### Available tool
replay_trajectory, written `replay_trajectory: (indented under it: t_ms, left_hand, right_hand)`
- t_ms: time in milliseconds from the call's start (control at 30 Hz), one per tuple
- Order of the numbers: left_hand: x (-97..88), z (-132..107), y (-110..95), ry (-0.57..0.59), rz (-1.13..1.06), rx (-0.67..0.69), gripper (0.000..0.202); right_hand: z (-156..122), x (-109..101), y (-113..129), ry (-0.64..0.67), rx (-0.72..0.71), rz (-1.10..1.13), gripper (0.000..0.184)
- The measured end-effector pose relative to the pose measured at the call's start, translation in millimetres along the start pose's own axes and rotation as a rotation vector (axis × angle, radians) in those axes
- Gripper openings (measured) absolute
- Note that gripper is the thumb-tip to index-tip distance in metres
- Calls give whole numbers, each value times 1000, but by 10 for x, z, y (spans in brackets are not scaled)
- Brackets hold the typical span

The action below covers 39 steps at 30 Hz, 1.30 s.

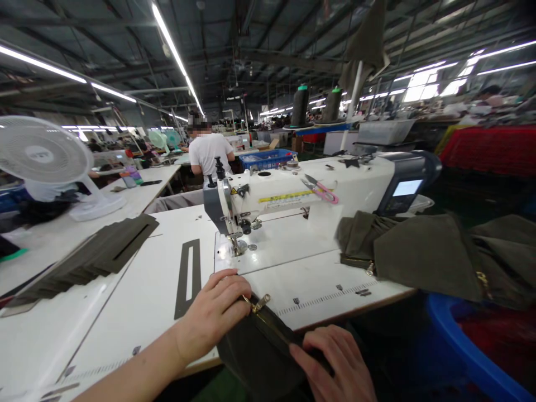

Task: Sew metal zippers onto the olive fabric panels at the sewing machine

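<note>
Two-handed, holds dark cloth [263, 354] at the near edge of the table [151, 279], along a zip [268, 325] slanting far left to near right, with curled left hand [220, 306] nearer the sewing machine [288, 181] than bent right hand [337, 363].

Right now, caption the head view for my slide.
Left hand and right hand hold dark zippered fabric in front of a white sewing machine.

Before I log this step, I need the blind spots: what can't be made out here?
All in the head view:
Left hand: thumb, hidden behind the hand itself.
Zip: lower stretch, covered by the right hand.
Cloth: lower end, cut off by the bottom edge.
Screen: readout, too small and washed out.
Tub: cut off by the frame edge.
</note>
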<state>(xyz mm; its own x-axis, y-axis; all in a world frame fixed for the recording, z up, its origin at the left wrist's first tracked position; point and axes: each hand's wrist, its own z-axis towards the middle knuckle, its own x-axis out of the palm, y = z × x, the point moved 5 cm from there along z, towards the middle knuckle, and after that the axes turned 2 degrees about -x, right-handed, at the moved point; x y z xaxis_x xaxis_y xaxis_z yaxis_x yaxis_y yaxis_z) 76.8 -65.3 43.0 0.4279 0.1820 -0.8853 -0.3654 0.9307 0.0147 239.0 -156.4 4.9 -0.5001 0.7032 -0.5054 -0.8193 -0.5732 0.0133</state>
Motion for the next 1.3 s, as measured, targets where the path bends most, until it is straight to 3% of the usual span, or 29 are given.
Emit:
replay_trajectory:
  t_ms: [100,200,367,433,567,667,800,900,1033,1200,1300]
  left_hand:
    - [-5,65,20,50,-96,-51,16]
    - [2,241,25,131,-205,-120,28]
    - [47,596,-116,450,-443,-134,11]
    - [5,693,-154,492,-520,-214,9]
    - [-187,788,-165,318,-460,-349,16]
    - [-316,755,-137,174,-323,-394,17]
    - [-384,652,-101,90,-244,-405,18]
    - [-375,580,-107,84,-194,-356,18]
    - [-359,506,-95,102,-119,-327,19]
    - [-387,459,-35,176,73,-370,20]
    - [-394,464,-59,234,162,-345,18]
  right_hand:
    - [24,-10,-10,12,8,32,21]
    - [61,-48,-37,10,-9,78,21]
    - [243,-177,-178,53,-25,123,21]
    - [388,-252,-261,36,8,132,25]
    - [655,-396,-412,-99,109,38,28]
    - [656,-446,-553,-219,325,-62,25]
    - [508,-231,-649,-66,494,120,17]
    - [489,-124,-655,-53,483,171,29]
    - [615,-116,-596,-70,337,158,6]
    - [710,-223,-450,-100,241,42,8]
    - [764,-213,-409,-30,242,94,6]
